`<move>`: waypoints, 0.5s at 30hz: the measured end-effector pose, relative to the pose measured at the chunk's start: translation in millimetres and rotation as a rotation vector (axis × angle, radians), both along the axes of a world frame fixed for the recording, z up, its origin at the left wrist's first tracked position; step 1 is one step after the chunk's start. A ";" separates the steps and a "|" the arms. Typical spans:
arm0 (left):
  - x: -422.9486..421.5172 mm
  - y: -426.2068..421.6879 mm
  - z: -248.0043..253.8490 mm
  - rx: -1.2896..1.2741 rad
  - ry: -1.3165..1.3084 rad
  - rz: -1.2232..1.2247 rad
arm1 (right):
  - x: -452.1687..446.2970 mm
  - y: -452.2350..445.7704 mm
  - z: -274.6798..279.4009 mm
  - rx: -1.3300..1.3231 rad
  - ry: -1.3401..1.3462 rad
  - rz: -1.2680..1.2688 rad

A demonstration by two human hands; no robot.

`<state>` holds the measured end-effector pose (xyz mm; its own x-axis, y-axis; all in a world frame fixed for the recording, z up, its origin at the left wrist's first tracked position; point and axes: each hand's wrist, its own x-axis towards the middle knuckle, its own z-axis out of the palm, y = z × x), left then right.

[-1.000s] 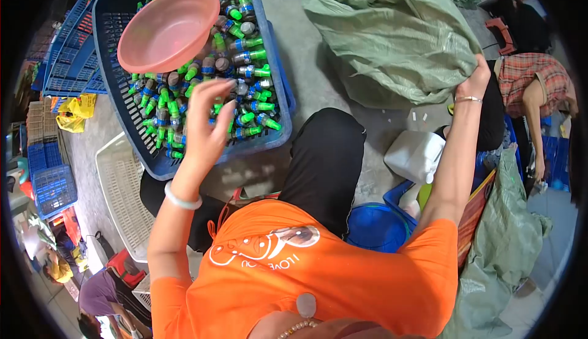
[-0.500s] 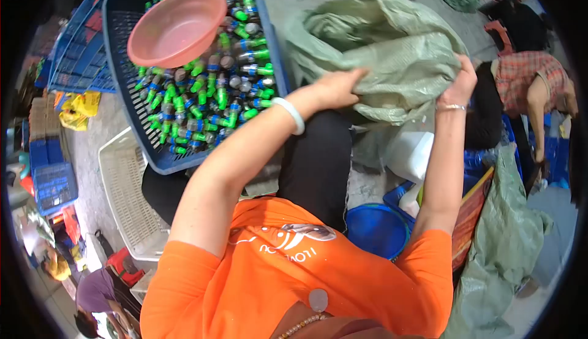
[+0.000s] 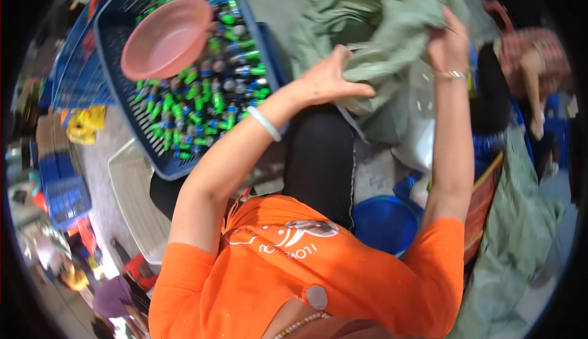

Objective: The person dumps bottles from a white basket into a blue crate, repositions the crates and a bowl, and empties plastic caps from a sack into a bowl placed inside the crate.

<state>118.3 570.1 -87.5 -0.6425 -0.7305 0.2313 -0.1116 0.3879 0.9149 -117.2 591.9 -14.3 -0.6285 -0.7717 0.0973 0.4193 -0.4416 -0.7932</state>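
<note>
A large green woven sack (image 3: 398, 45) sits in front of me with its mouth open. My right hand (image 3: 448, 48) grips the sack's rim at its right side. At the near left side of the rim is my left hand (image 3: 334, 78), thumb and fingers spread around a fold but not closed on it. To the left stands a blue crate (image 3: 278, 63) full of small dark bottles (image 3: 196, 106) with green caps. A pink basin (image 3: 166, 38) rests tilted on the bottles.
A white basket (image 3: 135, 204) lies left of my legs. Near my right leg are a blue tub (image 3: 386, 222) and a white jug (image 3: 416, 146). Another green sack (image 3: 508, 247) hangs at the right. A person in a checked shirt (image 3: 539, 51) is farther right; another in purple (image 3: 116, 296) is lower left.
My left hand has moved from over the bottles to the sack's rim. My right hand has shifted left and up, still holding the sack, whose mouth is now folded and turned.
</note>
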 end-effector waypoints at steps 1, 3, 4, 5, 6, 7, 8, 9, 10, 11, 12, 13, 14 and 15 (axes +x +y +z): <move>-2.4 -6.6 1.6 -0.082 -0.249 -0.088 | -6.5 -8.3 -14.0 -0.018 0.105 0.059; -13.8 -16.0 -4.5 -0.165 -0.499 -0.176 | 11.3 -22.9 -19.1 -0.334 -0.149 0.435; -19.2 -24.7 -10.4 -0.151 -0.535 -0.209 | 10.1 -24.1 -19.4 -0.524 -0.277 0.626; -22.5 -34.2 -15.3 -0.140 -0.572 -0.236 | 9.6 -25.0 -19.0 -0.675 -0.407 0.839; -22.5 -40.5 -17.2 -0.129 -0.609 -0.261 | -5.0 -15.1 -19.7 -0.506 -0.232 0.772; -20.9 -43.1 -9.1 -0.132 -0.611 -0.257 | -21.6 -2.0 -20.3 -0.339 -0.059 0.698; -19.4 -44.3 7.6 0.058 -0.354 -0.134 | -33.6 10.0 -21.4 -0.169 0.112 0.618; -18.6 -45.6 24.5 0.248 -0.091 -0.008 | -37.6 22.5 -25.0 -0.165 0.113 0.625; -20.0 -51.2 42.3 0.333 -0.050 0.111 | -38.2 36.9 -32.5 -0.017 0.143 0.457; -20.8 -56.8 59.1 0.417 -0.009 0.233 | -40.2 51.6 -43.7 0.128 0.173 0.289; -20.7 -59.4 70.1 0.420 -0.004 0.245 | -45.1 68.4 -65.1 0.198 0.207 0.208; -22.4 -60.8 79.4 0.301 0.193 0.195 | -53.6 85.7 -99.0 0.267 0.238 0.123; -27.2 -63.9 92.0 0.241 0.291 0.172 | -71.5 104.5 -153.1 0.382 0.459 0.055; -32.1 -67.1 104.3 0.179 0.386 0.144 | -81.2 121.1 -207.4 0.498 0.680 -0.016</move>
